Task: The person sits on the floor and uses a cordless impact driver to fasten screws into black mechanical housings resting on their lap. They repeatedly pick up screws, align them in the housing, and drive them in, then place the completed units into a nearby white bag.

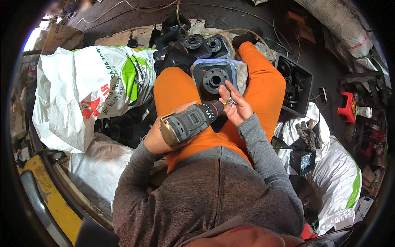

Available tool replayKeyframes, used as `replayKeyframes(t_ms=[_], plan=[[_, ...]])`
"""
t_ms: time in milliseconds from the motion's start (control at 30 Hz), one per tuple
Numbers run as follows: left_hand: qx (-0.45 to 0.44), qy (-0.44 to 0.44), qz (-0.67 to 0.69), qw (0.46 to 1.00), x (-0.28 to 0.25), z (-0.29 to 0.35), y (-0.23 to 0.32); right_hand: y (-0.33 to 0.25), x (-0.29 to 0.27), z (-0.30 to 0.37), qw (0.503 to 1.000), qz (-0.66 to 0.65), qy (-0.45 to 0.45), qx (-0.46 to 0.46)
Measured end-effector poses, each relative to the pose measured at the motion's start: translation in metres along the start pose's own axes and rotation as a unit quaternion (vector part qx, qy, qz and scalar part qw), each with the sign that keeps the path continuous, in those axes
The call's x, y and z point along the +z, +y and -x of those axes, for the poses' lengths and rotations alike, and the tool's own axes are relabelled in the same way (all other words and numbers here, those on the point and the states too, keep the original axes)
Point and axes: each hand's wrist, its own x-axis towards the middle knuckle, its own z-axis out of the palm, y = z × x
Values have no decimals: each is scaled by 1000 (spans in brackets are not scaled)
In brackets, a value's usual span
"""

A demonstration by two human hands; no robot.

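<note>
Grey drill-driver (pixel 191 123) is gripped by the left hand (pixel 155 138); tilting the loosely cupped right hand (pixel 241 108) beside it could spill screws (pixel 231 101).

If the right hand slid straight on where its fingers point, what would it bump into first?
Probably the black flanged part, which shows just ahead of the right hand, though I can't tell how far below it lies.

Wide downward fisheye from head height
</note>
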Motion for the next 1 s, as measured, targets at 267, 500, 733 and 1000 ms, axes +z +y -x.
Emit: replayKeyframes(t_ms=[267,500,733,1000], plan=[[18,1,-79,997,2,-3,1,0,1,2,999,-38,-26,16],[17,-13,-97,995,-2,-2,2,3,17,4,994,83,69,-19],[-64,4,-33,997,-2,0,18,0,28,3,984,143,108,-3],[-16,-48,-161,986,-4,2,12,-6,16,0,977,151,123,82]])
